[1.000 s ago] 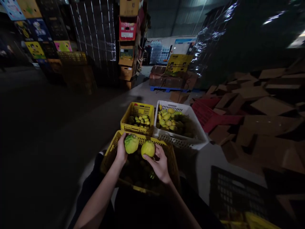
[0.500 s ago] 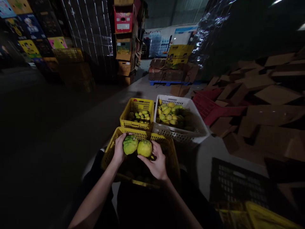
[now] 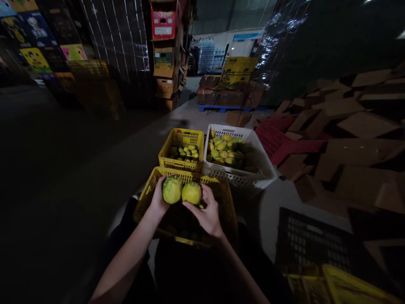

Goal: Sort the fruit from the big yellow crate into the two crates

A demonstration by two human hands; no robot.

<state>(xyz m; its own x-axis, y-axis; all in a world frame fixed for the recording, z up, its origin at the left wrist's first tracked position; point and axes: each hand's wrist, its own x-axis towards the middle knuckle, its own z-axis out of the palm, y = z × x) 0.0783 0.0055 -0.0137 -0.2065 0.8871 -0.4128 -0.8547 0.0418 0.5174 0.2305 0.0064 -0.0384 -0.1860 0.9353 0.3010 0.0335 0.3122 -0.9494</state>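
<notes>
A: What kind of place is this?

B: A dim warehouse with a bare concrete floor [image 3: 79,177]. Stacked cardboard boxes [image 3: 166,50] rise at the back, a dark wrapped pallet load stands beside them, and flattened cartons [image 3: 357,126] lie piled on the right. A blue pallet [image 3: 223,108] sits farther off, carrying brown boxes.

A: And close to the person?

B: A yellow crate [image 3: 148,192] lies right in front of them, its inside too dark to make out clearly. Beyond it are a smaller yellow crate [image 3: 182,164] with little green-yellow fruits in it, and just beside that, to the right, a white crate [image 3: 264,169] with larger yellow and green fruits. A red crate [image 3: 272,145] leans behind the white one. A black crate [image 3: 303,240] is at the lower right.

A: What are the hands doing?

B: The left hand [image 3: 158,200] is wrapped around a bumpy green fruit [image 3: 172,189], fingers curled behind it. The right hand [image 3: 207,211] grips a rounder yellow fruit [image 3: 191,193] from below and from the right side.

A: Where are the two fruits?

B: Lifted above the far edge of the near yellow crate, side by side, touching or nearly so; I cannot tell which.
</notes>
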